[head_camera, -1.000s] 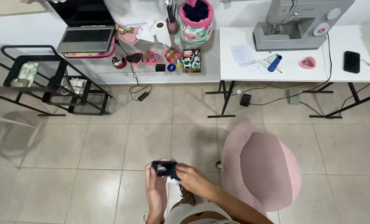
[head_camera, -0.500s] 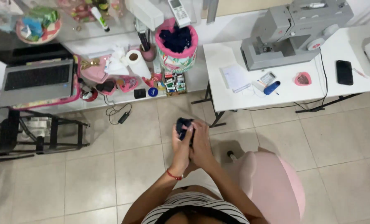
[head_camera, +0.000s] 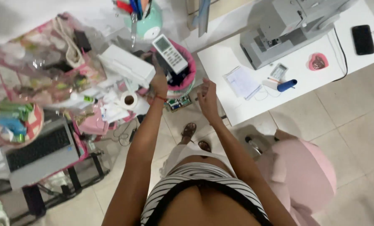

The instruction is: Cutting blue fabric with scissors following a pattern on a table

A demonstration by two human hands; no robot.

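Head view, looking straight down. Left hand (head_camera: 159, 81) raised over the cluttered desk (head_camera: 220, 62), fingers closed around the lower end of a white remote control (head_camera: 170, 53); remote held tilted, its small display toward the camera, above a pink fabric basket (head_camera: 190, 69). Right hand (head_camera: 208, 98) empty, fingers loosely spread, hovering just beside the basket at the edge of the white desk, touching nothing that can be made out. Red cord bracelet (head_camera: 161, 98) on the left wrist.

Around the hands: roll of tape (head_camera: 129, 100) and a white box (head_camera: 126, 66) to the left of the remote; teal holder with pens (head_camera: 147, 21) beyond it. To the right on the desk, a grey sewing machine (head_camera: 287, 27), a notepad (head_camera: 241, 81), a blue cylinder (head_camera: 287, 85), a pink heart-shaped dish (head_camera: 318, 62) and a black phone (head_camera: 363, 39). Lower left, an open laptop (head_camera: 40, 152); lower right, a pink chair (head_camera: 304, 171) on the tiled floor (head_camera: 354, 125).

Step in hand, as judged: remote picked up and held ready for use, well clear of the desk surface. Next move likely calling for a firm one-handed hold with the thumb free for the buttons; right hand available for support.
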